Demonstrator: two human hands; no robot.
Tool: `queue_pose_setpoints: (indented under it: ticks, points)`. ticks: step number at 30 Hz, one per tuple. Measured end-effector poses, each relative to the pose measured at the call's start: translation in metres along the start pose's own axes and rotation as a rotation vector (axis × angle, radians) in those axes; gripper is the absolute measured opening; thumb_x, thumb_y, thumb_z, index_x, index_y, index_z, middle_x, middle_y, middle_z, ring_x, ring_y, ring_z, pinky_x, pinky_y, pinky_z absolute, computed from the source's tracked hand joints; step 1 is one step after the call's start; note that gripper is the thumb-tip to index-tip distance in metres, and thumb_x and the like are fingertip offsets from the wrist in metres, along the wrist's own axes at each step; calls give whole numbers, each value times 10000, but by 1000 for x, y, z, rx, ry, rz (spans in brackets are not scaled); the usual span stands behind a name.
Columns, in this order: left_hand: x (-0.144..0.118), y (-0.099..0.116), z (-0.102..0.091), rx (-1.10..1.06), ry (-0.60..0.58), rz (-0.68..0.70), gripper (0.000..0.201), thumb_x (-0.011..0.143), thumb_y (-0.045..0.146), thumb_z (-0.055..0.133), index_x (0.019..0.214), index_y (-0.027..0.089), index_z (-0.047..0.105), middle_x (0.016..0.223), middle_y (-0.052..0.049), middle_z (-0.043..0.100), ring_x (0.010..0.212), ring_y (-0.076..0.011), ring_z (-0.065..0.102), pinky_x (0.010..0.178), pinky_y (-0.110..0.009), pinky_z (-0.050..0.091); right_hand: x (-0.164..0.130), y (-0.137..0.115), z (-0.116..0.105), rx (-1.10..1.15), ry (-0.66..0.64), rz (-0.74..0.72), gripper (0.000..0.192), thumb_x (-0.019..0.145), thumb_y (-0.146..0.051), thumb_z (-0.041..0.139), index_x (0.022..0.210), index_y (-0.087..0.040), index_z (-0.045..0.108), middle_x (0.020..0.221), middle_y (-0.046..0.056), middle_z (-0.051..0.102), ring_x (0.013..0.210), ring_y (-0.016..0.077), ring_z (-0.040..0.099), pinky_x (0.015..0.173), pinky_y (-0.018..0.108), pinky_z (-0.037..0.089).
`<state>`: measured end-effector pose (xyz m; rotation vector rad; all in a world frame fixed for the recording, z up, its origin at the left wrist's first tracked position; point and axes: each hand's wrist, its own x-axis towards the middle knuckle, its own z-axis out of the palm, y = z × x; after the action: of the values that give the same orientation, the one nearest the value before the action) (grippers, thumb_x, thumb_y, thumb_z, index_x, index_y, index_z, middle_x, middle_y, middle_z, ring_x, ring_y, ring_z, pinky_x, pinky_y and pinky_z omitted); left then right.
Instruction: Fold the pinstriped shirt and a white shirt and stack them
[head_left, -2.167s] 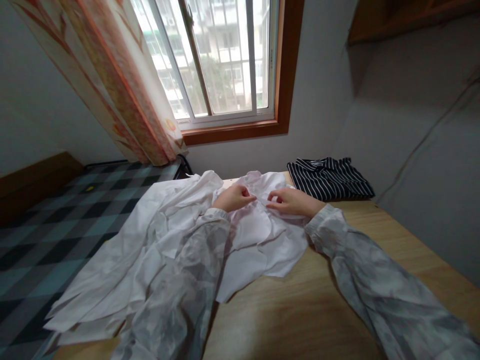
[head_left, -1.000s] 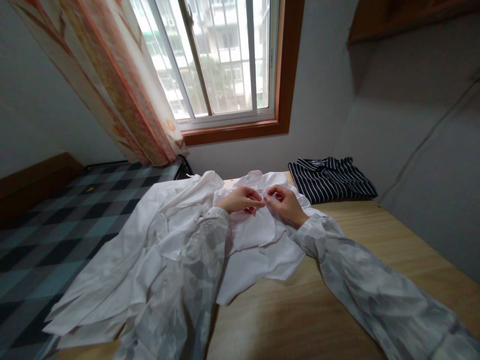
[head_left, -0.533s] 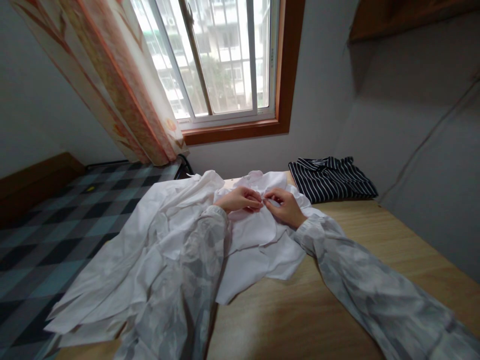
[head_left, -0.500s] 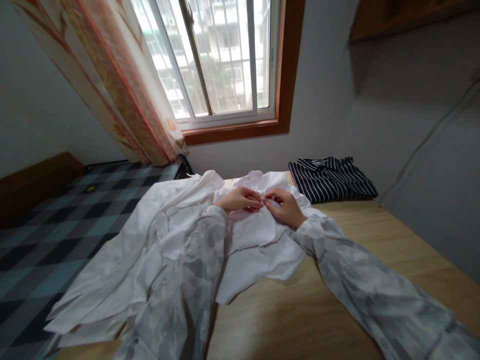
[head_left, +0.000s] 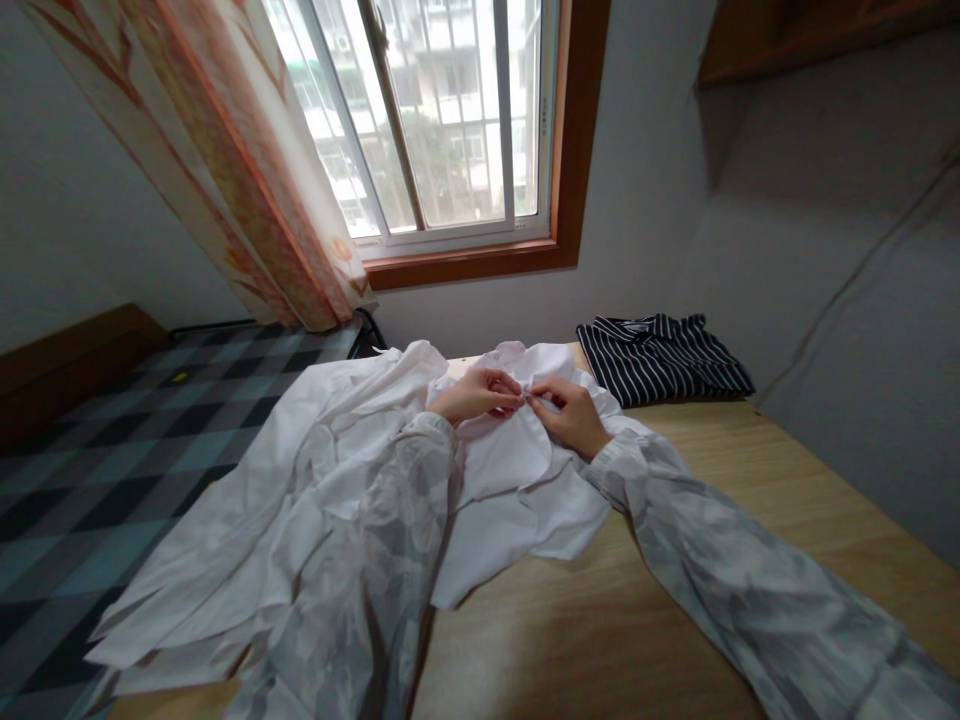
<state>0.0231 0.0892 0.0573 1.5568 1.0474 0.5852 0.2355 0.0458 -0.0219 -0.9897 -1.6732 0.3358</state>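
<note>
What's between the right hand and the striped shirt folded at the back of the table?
In the head view, white shirt fabric, then bare wooden table, separates the right hand from the striped shirt.

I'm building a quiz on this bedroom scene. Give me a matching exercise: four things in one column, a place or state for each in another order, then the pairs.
Things:
1. white shirt
2. striped shirt
3. curtain
4. left hand

Places or states:
A. hangs left of the window
B. folded at the table's far end
C. pinches white fabric near the right hand
D. spread rumpled across the table

Pairs: 1-D, 2-B, 3-A, 4-C
</note>
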Motion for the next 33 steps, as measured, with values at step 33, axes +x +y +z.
queue_pose_setpoints:
  ticks: [33]
  points:
    - [6,-7,15,-93,192,122,287,781,253,965,819,156,697,713,-11,741,652,-116,692,616,-217,541,1,1,1,47,-25,31,167,965,-415,759,906,-259,755,932,46,783,773,212,676,721,364,560]
